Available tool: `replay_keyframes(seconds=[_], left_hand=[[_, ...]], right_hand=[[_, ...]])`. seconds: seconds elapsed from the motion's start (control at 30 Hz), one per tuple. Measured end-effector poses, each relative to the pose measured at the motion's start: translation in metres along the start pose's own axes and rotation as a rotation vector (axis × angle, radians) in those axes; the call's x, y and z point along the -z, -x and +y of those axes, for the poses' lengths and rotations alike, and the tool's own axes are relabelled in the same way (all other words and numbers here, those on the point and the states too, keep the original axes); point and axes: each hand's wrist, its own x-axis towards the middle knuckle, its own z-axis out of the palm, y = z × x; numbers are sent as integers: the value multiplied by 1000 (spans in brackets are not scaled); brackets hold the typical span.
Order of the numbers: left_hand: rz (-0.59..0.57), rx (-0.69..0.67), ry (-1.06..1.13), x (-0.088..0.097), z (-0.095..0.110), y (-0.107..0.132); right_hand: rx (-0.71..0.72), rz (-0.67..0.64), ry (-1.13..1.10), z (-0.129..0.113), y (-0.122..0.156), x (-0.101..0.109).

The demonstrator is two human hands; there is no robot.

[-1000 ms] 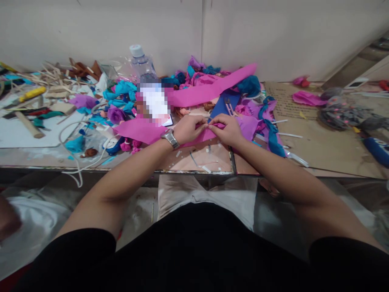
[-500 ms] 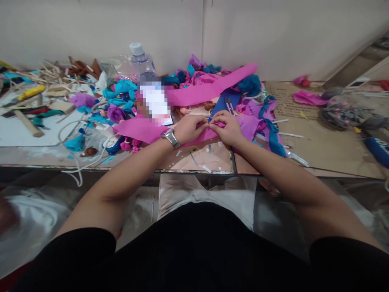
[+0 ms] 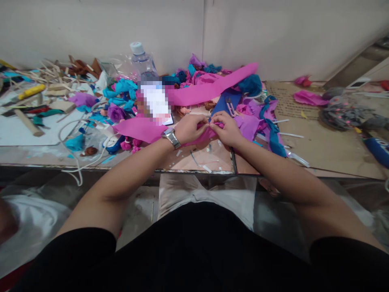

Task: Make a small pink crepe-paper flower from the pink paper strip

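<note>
A long strip of magenta crepe paper [image 3: 138,129] lies across the middle of the table. My left hand [image 3: 190,127], with a metal watch on the wrist, and my right hand [image 3: 226,129] meet over its right end. Both hands pinch the paper between thumb and fingers, fingertips almost touching. A thin pale stick seems to show between the fingertips, too small to be sure. A second magenta strip [image 3: 212,87] stretches diagonally behind the hands.
Behind the hands are a plastic water bottle [image 3: 141,61], small snips [image 3: 230,106] on blue paper, and a purple paper rose [image 3: 115,112] among turquoise and blue scraps. Wooden sticks [image 3: 48,75] and tools clutter the far left. A white cord [image 3: 75,162] hangs over the front edge. Cardboard [image 3: 322,142] covers the right.
Both hands have stayed in place on the magenta strip. The fingers have shifted slightly, drawing a bit closer together and bunching the paper.
</note>
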Motion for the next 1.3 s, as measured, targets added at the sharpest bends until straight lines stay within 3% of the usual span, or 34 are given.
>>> replay_keyframes(seconds=[0.37, 0.93, 1.1, 1.3], left_hand=[[-33, -33, -16, -2, -7, -1], [-50, 4, 162, 15, -15, -3], [-109, -5, 181, 14, -15, -2], [-202, -44, 156, 22, -21, -5]], right_hand=[[5, -13, 4, 5, -1, 1], [-35, -18, -51, -4, -5, 10], [-62, -117, -28, -8, -3, 14], [-114, -124, -9, -14, -3, 15]])
